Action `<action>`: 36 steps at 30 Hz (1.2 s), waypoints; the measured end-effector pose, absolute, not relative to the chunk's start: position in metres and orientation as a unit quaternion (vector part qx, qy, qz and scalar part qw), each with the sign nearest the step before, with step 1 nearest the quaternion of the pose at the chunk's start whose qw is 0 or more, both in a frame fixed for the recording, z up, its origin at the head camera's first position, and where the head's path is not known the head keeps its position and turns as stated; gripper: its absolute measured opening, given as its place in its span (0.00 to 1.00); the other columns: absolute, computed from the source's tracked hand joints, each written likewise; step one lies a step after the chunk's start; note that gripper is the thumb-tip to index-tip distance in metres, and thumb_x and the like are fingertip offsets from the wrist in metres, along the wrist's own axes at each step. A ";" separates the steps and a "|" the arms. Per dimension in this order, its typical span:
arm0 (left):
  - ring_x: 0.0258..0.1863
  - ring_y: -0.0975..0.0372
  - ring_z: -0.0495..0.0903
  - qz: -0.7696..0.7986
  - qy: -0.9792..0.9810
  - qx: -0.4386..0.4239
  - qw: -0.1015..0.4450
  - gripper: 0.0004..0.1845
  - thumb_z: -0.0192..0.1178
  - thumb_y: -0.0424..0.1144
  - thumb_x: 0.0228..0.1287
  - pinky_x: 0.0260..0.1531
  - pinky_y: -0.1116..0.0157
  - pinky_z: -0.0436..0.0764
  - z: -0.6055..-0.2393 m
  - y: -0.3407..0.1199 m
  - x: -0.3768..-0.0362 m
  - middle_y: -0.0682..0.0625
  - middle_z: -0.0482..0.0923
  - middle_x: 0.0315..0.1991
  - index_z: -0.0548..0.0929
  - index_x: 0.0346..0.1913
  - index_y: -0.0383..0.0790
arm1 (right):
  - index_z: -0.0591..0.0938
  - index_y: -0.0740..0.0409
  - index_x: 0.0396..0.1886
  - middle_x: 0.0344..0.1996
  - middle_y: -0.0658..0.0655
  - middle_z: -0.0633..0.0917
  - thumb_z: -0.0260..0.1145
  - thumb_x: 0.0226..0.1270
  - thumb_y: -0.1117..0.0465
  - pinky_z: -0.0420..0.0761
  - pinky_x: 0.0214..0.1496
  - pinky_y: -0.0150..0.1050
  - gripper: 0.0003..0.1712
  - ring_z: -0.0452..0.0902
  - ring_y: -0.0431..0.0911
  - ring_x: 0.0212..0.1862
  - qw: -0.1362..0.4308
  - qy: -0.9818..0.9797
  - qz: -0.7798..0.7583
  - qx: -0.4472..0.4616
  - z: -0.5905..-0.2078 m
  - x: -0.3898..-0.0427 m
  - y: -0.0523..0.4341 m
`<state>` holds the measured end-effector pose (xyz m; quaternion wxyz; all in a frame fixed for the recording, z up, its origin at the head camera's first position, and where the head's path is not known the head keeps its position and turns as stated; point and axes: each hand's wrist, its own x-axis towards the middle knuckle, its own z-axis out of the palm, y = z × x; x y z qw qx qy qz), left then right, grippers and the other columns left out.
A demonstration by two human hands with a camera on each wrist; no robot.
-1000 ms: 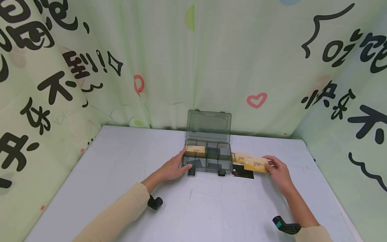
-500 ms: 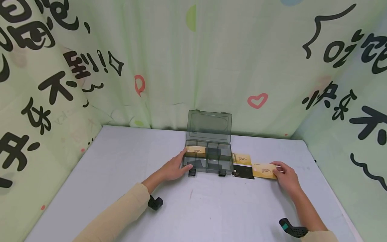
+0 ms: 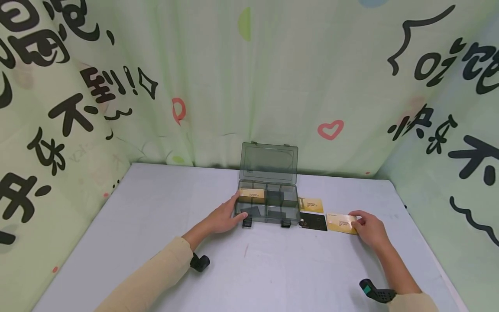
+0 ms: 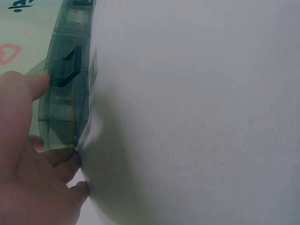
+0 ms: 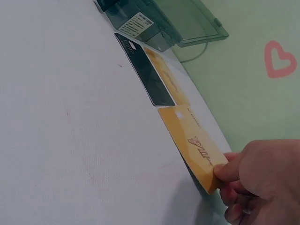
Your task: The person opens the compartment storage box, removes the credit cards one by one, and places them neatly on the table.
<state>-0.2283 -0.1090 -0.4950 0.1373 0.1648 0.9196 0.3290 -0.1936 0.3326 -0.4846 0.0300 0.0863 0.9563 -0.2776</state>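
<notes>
Grey and matt, the worktop [image 3: 253, 268] fills the floor of a booth hung on three sides with pale green cloth [image 3: 241, 78], printed with black characters, pink hearts and a few coloured blobs. The cloth meets the worktop at the far edge and along both sides, so the surface is closed in there and open only toward the person.

Near the far middle stands a smoky clear box [image 3: 268, 207], its lid [image 3: 269, 161] raised upright against the back cloth, two black latches at its front edge. A gold card lies in its far-left compartment. The left hand [image 3: 226, 215] rests against the box's left front corner, fingers straight along the wall, thumb up beside it; it grips nothing.

Just right of the box a black card [image 3: 313, 222] lies flat, with a gold card [image 3: 311, 204] behind it. Beside the black card, further right, the right hand [image 3: 368, 229] pinches another gold card [image 3: 341, 223] by its right end; the wrist view shows that end lifted while the far end sits at the worktop.

Bare worktop spreads wide to the left of the box and across the whole near half, with a narrower strip right of the right hand
</notes>
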 end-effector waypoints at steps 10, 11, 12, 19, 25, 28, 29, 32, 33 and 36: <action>0.75 0.48 0.56 0.333 0.919 0.161 0.134 0.43 0.50 0.58 0.71 0.74 0.46 0.53 -0.494 -0.109 -0.226 0.46 0.50 0.78 0.41 0.78 0.47 | 0.76 0.69 0.55 0.36 0.67 0.78 0.62 0.66 0.67 0.74 0.36 0.38 0.19 0.71 0.53 0.38 0.018 0.967 -0.246 0.064 -0.485 -0.195 0.330; 0.75 0.48 0.56 0.333 0.919 0.161 0.134 0.43 0.50 0.58 0.71 0.74 0.46 0.54 -0.494 -0.109 -0.226 0.46 0.49 0.78 0.41 0.78 0.47 | 0.76 0.69 0.55 0.37 0.68 0.77 0.63 0.66 0.67 0.75 0.36 0.39 0.19 0.71 0.54 0.38 0.012 0.967 -0.246 0.061 -0.486 -0.195 0.330; 0.75 0.48 0.56 0.333 0.919 0.161 0.134 0.43 0.50 0.58 0.71 0.74 0.46 0.53 -0.493 -0.109 -0.226 0.46 0.49 0.78 0.41 0.78 0.47 | 0.75 0.69 0.55 0.38 0.69 0.77 0.64 0.65 0.67 0.76 0.37 0.40 0.20 0.71 0.55 0.38 0.006 0.967 -0.246 0.060 -0.487 -0.195 0.331; 0.75 0.49 0.55 0.331 0.919 0.164 0.137 0.43 0.50 0.59 0.71 0.74 0.46 0.54 -0.496 -0.108 -0.228 0.47 0.49 0.78 0.40 0.78 0.48 | 0.73 0.70 0.58 0.49 0.73 0.74 0.62 0.68 0.62 0.79 0.43 0.48 0.23 0.71 0.59 0.43 -0.012 0.961 -0.266 0.074 -0.492 -0.193 0.330; 0.75 0.48 0.55 0.331 0.920 0.162 0.136 0.44 0.50 0.59 0.71 0.73 0.46 0.55 -0.495 -0.108 -0.228 0.46 0.49 0.78 0.41 0.78 0.48 | 0.72 0.67 0.62 0.56 0.71 0.73 0.51 0.76 0.52 0.78 0.55 0.55 0.25 0.71 0.63 0.53 -0.008 0.941 -0.320 0.107 -0.492 -0.193 0.326; 0.75 0.48 0.55 0.331 0.920 0.161 0.135 0.44 0.50 0.59 0.71 0.73 0.46 0.56 -0.495 -0.108 -0.228 0.46 0.49 0.78 0.41 0.78 0.48 | 0.72 0.65 0.62 0.57 0.70 0.74 0.50 0.77 0.51 0.80 0.50 0.47 0.25 0.72 0.60 0.53 -0.010 0.935 -0.336 0.112 -0.490 -0.194 0.323; 0.75 0.48 0.56 0.331 0.920 0.161 0.136 0.44 0.50 0.59 0.71 0.73 0.46 0.55 -0.495 -0.108 -0.228 0.46 0.49 0.78 0.41 0.78 0.49 | 0.72 0.64 0.62 0.58 0.69 0.74 0.50 0.77 0.51 0.79 0.48 0.43 0.25 0.72 0.60 0.53 -0.009 0.933 -0.342 0.116 -0.490 -0.194 0.321; 0.75 0.48 0.56 0.333 0.918 0.165 0.134 0.43 0.50 0.59 0.71 0.73 0.46 0.56 -0.495 -0.108 -0.228 0.46 0.50 0.78 0.42 0.78 0.48 | 0.72 0.63 0.63 0.59 0.68 0.74 0.50 0.77 0.49 0.74 0.45 0.35 0.26 0.72 0.58 0.54 -0.006 0.926 -0.355 0.125 -0.487 -0.195 0.317; 0.75 0.48 0.56 0.333 0.918 0.166 0.134 0.43 0.50 0.59 0.71 0.73 0.46 0.56 -0.495 -0.109 -0.228 0.46 0.50 0.78 0.41 0.78 0.48 | 0.72 0.62 0.63 0.60 0.68 0.74 0.50 0.77 0.49 0.73 0.45 0.34 0.26 0.71 0.58 0.54 -0.005 0.925 -0.360 0.126 -0.485 -0.195 0.315; 0.75 0.48 0.56 0.331 0.919 0.168 0.134 0.43 0.50 0.58 0.71 0.73 0.46 0.57 -0.495 -0.109 -0.228 0.45 0.50 0.78 0.42 0.78 0.47 | 0.73 0.62 0.62 0.60 0.68 0.74 0.50 0.76 0.49 0.72 0.45 0.33 0.26 0.72 0.57 0.54 -0.005 0.921 -0.371 0.122 -0.481 -0.195 0.308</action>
